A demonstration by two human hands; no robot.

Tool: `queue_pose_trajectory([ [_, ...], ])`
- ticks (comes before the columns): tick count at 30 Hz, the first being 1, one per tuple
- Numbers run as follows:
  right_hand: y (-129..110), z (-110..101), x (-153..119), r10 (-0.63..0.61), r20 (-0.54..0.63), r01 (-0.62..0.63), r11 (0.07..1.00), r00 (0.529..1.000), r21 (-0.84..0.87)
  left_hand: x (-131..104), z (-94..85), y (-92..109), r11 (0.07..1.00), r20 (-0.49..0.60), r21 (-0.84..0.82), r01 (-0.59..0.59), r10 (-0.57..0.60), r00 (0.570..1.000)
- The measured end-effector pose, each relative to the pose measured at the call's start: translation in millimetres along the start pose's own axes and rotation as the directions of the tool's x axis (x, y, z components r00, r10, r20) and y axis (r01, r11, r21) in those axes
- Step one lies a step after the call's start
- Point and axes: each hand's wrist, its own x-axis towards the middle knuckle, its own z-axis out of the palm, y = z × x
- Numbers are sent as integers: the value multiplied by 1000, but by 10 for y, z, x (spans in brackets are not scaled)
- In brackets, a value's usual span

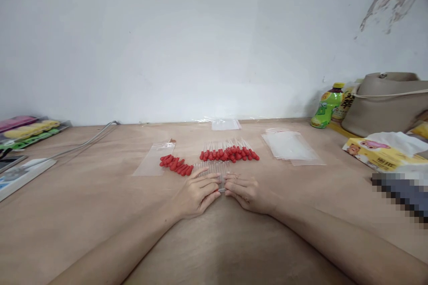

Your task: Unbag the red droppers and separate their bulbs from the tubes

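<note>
"What've you got?"
"Skinny clear tubes (210, 168), on the table (301, 213) under my left hand (198, 190) and right hand (246, 190). Fingers half-curled, can't tell if they're pinching."
"How many?"
"Too bunched to count, my fingers cover some. Two rubbery-looking red clusters: loose bulbs (174, 164), bulb-tipped droppers (230, 153). One green bottle (326, 107)."

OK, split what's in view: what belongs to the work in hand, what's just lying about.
In the work:
- clear tubes
- loose red bulbs
- red-tipped tubes
- probably the clear bags

Just lying about:
- green bottle
- tissue pack
- beige bag
- grey cable
</note>
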Motion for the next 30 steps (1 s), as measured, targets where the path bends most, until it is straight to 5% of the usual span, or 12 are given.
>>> queue_pose_trajectory([
  [18,-24,-38,28,-85,-4,84,992,996,-95,-5,-37,38,993,97,-106,45,-34,995],
  [30,-57,-80,25,-133,-5,131,979,991,-156,-27,-38,53,998,39,-62,-19,21,999],
])
